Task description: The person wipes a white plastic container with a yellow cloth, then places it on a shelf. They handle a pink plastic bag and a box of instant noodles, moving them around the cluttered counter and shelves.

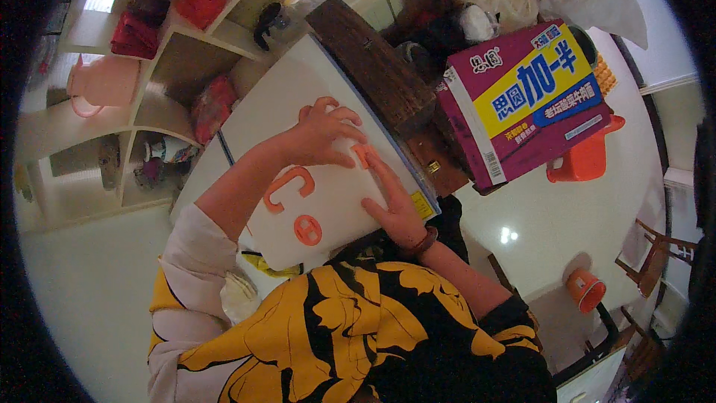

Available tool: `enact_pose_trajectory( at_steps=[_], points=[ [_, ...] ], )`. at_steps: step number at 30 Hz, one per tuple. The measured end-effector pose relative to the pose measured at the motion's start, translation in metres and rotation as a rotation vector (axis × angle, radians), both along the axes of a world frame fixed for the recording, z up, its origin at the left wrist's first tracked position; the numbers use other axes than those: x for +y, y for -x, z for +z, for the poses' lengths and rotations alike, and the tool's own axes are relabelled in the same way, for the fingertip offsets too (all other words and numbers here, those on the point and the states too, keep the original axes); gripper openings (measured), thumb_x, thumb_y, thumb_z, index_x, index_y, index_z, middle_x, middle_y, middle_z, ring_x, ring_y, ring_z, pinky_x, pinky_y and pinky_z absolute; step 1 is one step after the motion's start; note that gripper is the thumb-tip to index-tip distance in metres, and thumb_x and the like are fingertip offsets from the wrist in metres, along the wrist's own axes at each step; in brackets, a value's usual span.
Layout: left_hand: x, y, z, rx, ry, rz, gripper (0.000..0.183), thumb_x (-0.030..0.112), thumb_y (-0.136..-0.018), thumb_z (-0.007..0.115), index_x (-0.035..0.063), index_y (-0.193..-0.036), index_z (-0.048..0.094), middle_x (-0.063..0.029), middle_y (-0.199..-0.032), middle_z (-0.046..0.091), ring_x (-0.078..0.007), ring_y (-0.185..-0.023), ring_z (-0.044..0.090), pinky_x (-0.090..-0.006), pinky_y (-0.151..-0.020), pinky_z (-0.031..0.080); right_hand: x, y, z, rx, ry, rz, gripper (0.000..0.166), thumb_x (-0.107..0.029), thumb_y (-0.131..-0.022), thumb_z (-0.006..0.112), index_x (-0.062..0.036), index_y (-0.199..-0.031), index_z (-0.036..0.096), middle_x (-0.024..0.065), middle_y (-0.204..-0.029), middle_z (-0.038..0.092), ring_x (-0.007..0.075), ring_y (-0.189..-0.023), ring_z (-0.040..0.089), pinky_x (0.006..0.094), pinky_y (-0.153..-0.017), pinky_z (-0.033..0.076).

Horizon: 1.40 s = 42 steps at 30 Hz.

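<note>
My left hand [330,131] reaches in over a white board [341,207], its fingers spread and curled down onto the surface. Its thumb tip lies beside a small orange flat piece [361,157]. The outstretched fingertips of my right hand [396,204] rest on the same piece and partly cover it; the thumb stands apart on the board. There is a bracelet on the right wrist. Nearer to me, an orange C-shaped piece [309,179] lies on the board below my left forearm. Closer still is a round orange piece with cut-outs [307,230].
A dark wooden box [375,61] borders the board's far right side. Beyond it stands a purple and yellow printed carton [526,101]. An orange plastic container [584,158] and an orange bucket [585,290] are to the right. White shelving [190,47] with a pink jug [106,81] rises at left.
</note>
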<state>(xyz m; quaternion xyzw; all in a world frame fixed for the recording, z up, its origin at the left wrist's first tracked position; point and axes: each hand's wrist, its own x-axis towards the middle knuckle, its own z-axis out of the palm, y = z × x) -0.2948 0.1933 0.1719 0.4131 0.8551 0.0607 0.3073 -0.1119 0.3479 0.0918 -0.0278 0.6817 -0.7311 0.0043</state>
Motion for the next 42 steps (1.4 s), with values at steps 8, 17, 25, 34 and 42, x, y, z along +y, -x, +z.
enact_pose_trajectory(
  at_steps=[8,17,25,34,42],
  points=[
    [0.012,-0.001,0.009,-0.051,0.065,0.002,0.044,0.033,-0.066,0.083,0.0252,-0.107,0.071,0.0036,-0.124,0.053,-0.0315,-0.132,0.03,-0.0542,-0.103,0.023,0.002,0.0,0.004,-0.1,0.118,-0.01,0.07,-0.014,-0.081,0.064,-0.0052,-0.144,0.037,0.0177,-0.15,0.036,0.0358,-0.14,0.032,0.0427,-0.115,0.024],
    [0.011,-0.001,0.008,-0.08,0.031,0.031,0.041,0.032,-0.064,0.083,0.0256,-0.104,0.072,0.0044,-0.123,0.053,-0.0293,-0.132,0.03,-0.0551,-0.105,0.018,0.004,0.002,0.003,-0.041,-0.062,0.021,0.065,-0.013,-0.083,0.063,-0.0042,-0.143,0.041,0.0176,-0.147,0.038,0.0319,-0.138,0.034,0.0385,-0.114,0.025],
    [0.002,-0.001,0.001,-0.068,-0.095,0.041,0.033,0.03,-0.061,0.086,0.025,-0.091,0.073,0.0089,-0.118,0.056,-0.0255,-0.13,0.033,-0.0541,-0.105,0.018,0.006,0.005,0.011,-0.036,-0.089,0.021,0.062,-0.01,-0.083,0.062,-0.005,-0.142,0.044,0.0166,-0.146,0.039,0.0328,-0.137,0.035,0.0394,-0.113,0.027],
    [0.004,-0.002,0.003,-0.099,-0.085,0.047,0.029,0.03,-0.061,0.086,0.0239,-0.086,0.073,0.0071,-0.116,0.058,-0.0248,-0.129,0.035,-0.0544,-0.106,0.016,0.005,0.004,0.012,-0.052,-0.104,0.014,0.06,-0.011,-0.082,0.063,-0.0071,-0.14,0.047,0.0161,-0.147,0.039,0.0331,-0.139,0.033,0.0407,-0.114,0.025],
    [-0.01,-0.004,0.009,-0.035,-0.266,-0.003,0.041,0.028,-0.063,0.086,0.0233,-0.102,0.073,-0.001,-0.138,0.048,-0.0285,-0.136,0.034,-0.0534,-0.109,0.02,0.009,0.006,0.01,0.088,-0.175,0.106,0.07,-0.014,-0.083,0.062,-0.0047,-0.147,0.034,0.0184,-0.153,0.031,0.0376,-0.143,0.025,0.0443,-0.117,0.02]
  ],
)
